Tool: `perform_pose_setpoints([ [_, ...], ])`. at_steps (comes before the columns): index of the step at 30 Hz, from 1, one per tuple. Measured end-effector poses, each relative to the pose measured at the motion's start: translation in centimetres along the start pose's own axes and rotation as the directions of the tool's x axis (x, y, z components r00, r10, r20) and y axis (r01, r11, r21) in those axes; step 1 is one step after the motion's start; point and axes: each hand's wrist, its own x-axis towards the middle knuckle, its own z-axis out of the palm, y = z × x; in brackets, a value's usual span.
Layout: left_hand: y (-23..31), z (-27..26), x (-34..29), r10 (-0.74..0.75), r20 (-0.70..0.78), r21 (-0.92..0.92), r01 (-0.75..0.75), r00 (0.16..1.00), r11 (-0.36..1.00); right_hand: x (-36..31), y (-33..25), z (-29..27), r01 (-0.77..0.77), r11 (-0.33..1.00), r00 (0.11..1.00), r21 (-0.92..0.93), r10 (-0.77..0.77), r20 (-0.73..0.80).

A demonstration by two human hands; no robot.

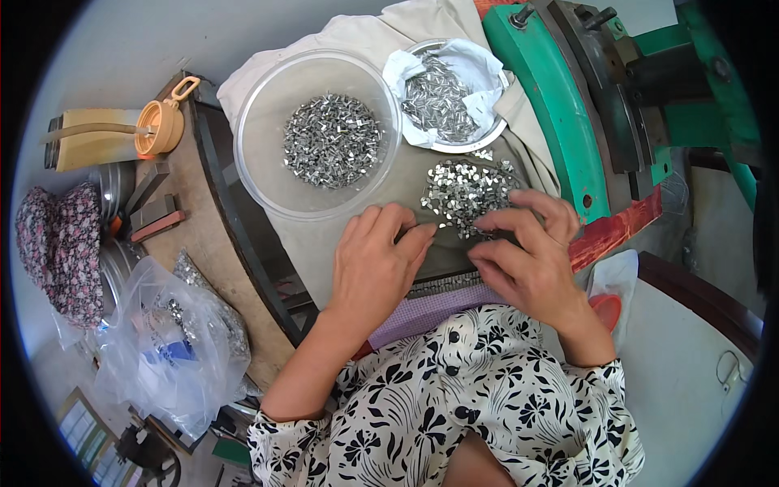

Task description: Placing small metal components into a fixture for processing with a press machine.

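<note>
A pile of small shiny metal pieces (462,191) lies on the grey-green cloth in front of me. My left hand (373,258) is at the pile's left edge, fingers curled and thumb tip against the index finger; anything in that pinch is too small to make out. Over the pile's right side, my right hand (531,256) has its fingers apart, the fingertips reaching among the pieces. Beyond my left hand stands a wide clear plastic tub (258,174) partly filled with small metal pieces. A white bowl (495,130), lined with white cloth, holds thin silvery pieces behind the pile.
A green metal machine (560,114) borders the right side. On the wooden table (215,280) at left are a clear plastic bag (162,390), a yellow-orange cup lid (161,128) and a flowered cloth (61,247). A purple textured strip (434,312) runs along my lap.
</note>
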Motion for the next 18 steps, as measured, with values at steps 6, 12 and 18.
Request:
perform_pose_setpoints([
  [6, 0.1, 0.6, 0.4, 0.004, -0.028, 0.025, -0.003, 1.0, 1.0, -4.2, 0.2, -0.1, -0.046, 0.999, 0.998, 0.017, 0.045, 0.05],
  [12, 0.0, 0.9, 0.6, -0.096, -0.058, -0.073, 0.091, 0.994, 0.993, -4.2, 0.0, 0.0, -0.056, 0.997, 0.997, 0.047, 0.054, 0.054],
  [18, 0.1, 0.8, 0.7, -0.105, -0.048, -0.078, 0.101, 0.993, 0.992, -1.0, 1.0, 0.8, -0.04, 0.999, 0.999, 0.026, 0.041, -0.032],
])
